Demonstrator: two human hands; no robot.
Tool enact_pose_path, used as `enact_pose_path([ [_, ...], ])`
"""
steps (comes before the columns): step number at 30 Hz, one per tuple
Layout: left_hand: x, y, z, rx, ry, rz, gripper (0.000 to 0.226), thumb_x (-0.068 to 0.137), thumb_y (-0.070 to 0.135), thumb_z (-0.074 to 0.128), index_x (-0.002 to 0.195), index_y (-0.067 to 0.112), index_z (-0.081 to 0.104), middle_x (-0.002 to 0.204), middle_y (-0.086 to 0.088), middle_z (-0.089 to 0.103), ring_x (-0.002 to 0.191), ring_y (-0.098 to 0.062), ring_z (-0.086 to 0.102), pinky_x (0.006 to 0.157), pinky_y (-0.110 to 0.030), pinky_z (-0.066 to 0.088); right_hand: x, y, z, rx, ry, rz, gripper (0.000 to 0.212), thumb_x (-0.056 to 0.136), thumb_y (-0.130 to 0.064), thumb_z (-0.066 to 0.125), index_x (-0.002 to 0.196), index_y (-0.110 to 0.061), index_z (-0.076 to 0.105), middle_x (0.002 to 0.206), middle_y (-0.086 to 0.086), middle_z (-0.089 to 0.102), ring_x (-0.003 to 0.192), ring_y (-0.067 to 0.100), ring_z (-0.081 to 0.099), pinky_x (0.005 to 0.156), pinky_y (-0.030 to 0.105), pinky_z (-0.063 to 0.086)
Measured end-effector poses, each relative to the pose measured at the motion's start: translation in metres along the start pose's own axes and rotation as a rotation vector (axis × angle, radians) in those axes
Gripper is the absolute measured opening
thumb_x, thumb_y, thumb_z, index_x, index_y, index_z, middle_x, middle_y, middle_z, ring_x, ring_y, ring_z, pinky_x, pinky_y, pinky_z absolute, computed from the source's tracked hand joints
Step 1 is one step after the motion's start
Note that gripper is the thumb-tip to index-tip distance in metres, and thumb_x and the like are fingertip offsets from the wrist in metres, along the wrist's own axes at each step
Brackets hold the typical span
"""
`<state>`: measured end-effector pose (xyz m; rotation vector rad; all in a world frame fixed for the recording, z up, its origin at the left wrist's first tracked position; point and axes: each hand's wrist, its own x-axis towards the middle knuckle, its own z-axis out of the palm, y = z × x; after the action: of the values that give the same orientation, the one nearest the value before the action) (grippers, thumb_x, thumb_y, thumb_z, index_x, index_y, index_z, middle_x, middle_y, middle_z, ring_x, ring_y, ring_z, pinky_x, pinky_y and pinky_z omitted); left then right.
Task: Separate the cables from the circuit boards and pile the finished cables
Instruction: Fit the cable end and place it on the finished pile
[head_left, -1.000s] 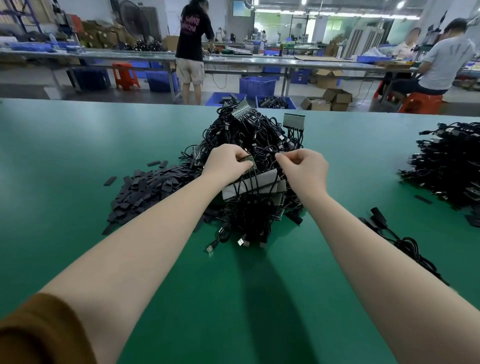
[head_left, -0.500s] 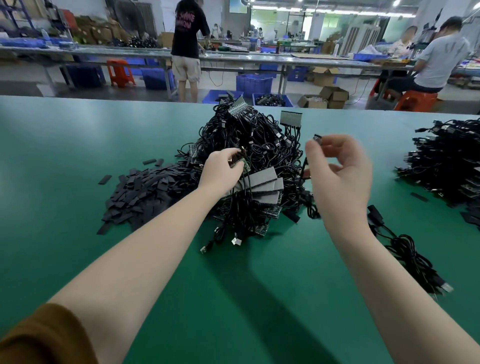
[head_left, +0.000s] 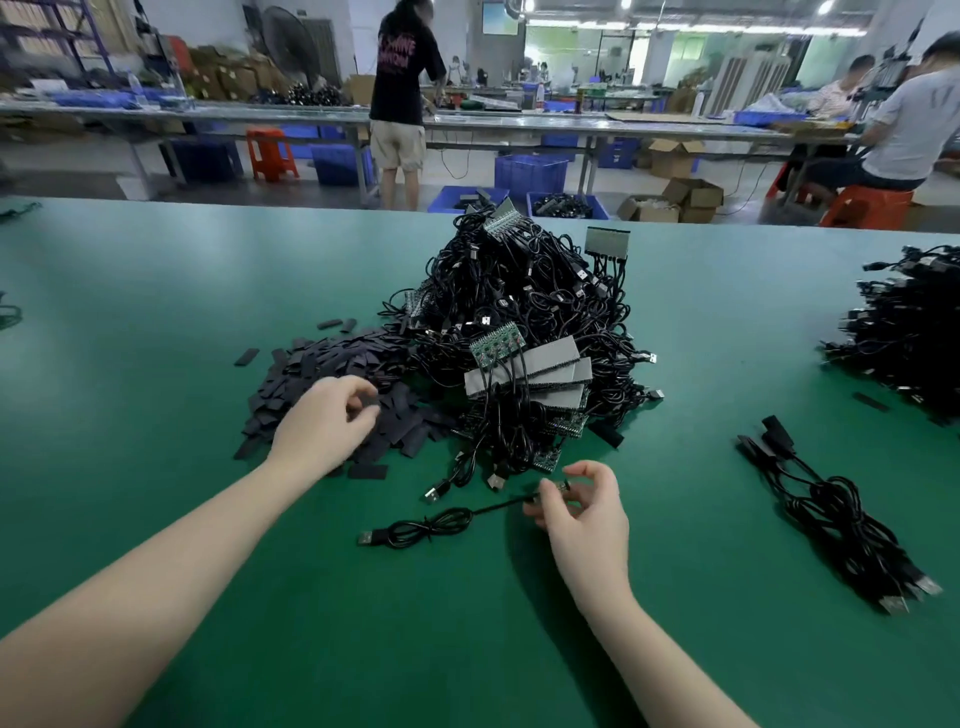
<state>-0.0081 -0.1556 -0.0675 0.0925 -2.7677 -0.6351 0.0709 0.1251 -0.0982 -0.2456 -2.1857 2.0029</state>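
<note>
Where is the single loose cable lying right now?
Head view: the loose cable lies on the green table, just in front of the big tangled heap, one end pinched by the right hand.

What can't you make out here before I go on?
- Head view: the cable end pinched by the right hand is covered by fingers.
- Left hand over the black strips: grip unclear.
- Far-right cable pile is cut off by the frame edge.

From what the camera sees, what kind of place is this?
Most likely an electronics assembly workshop. A heap of black cables and circuit boards sits on a long green work table, blue plastic crates stand on the floor, and other workers are at benches behind.
</note>
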Motion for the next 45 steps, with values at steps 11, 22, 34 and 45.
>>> enact_pose_path([
  [11, -0.009, 0.019, 0.029, 0.439, -0.088, 0.207, 0.043, 0.095, 0.054, 0.050, 0.128, 0.030, 0.062, 0.118, 0.005, 0.064, 0.104, -0.017, 0.062, 0.076, -0.032, 0.054, -0.004, 0.013, 0.004, -0.293, -0.124, -0.206, 0.024, 0.090, -0.012, 0.068, 0.078, -0.032, 0.061, 0.077, -0.018, 0.065, 0.065, 0.003, 0.057, 0.060, 0.011, 0.043],
  [22, -0.007, 0.027, 0.036, 0.485, 0.003, 0.166, 0.031, 0.098, 0.038, 0.047, 0.120, 0.030, 0.067, 0.108, 0.004, 0.069, 0.089, -0.019, 0.066, 0.062, -0.027, 0.049, -0.002, 0.015, 0.005, -0.269, -0.131, -0.200, 0.022, 0.090, -0.013, 0.066, 0.078, -0.031, 0.061, 0.077, -0.015, 0.066, 0.063, 0.003, 0.056, 0.059, 0.013, 0.045],
  [34, -0.006, 0.026, 0.038, 0.477, -0.044, 0.096, 0.033, 0.098, 0.041, 0.051, 0.123, 0.024, 0.063, 0.106, 0.000, 0.064, 0.089, -0.022, 0.065, 0.059, -0.028, 0.044, -0.002, 0.015, 0.004, -0.265, -0.138, -0.205, 0.022, 0.090, -0.013, 0.066, 0.079, -0.031, 0.061, 0.077, -0.012, 0.066, 0.064, 0.008, 0.058, 0.060, 0.017, 0.047],
  [45, -0.007, 0.015, 0.029, -0.143, 0.014, -0.155, 0.017, 0.079, 0.037, 0.079, 0.092, 0.027, 0.077, 0.090, 0.007, 0.071, 0.080, -0.012, 0.064, 0.069, -0.036, 0.057, -0.002, 0.014, 0.005, -0.251, -0.136, -0.184, 0.022, 0.090, -0.012, 0.066, 0.078, -0.031, 0.062, 0.076, -0.010, 0.065, 0.063, 0.010, 0.057, 0.058, 0.018, 0.046],
])
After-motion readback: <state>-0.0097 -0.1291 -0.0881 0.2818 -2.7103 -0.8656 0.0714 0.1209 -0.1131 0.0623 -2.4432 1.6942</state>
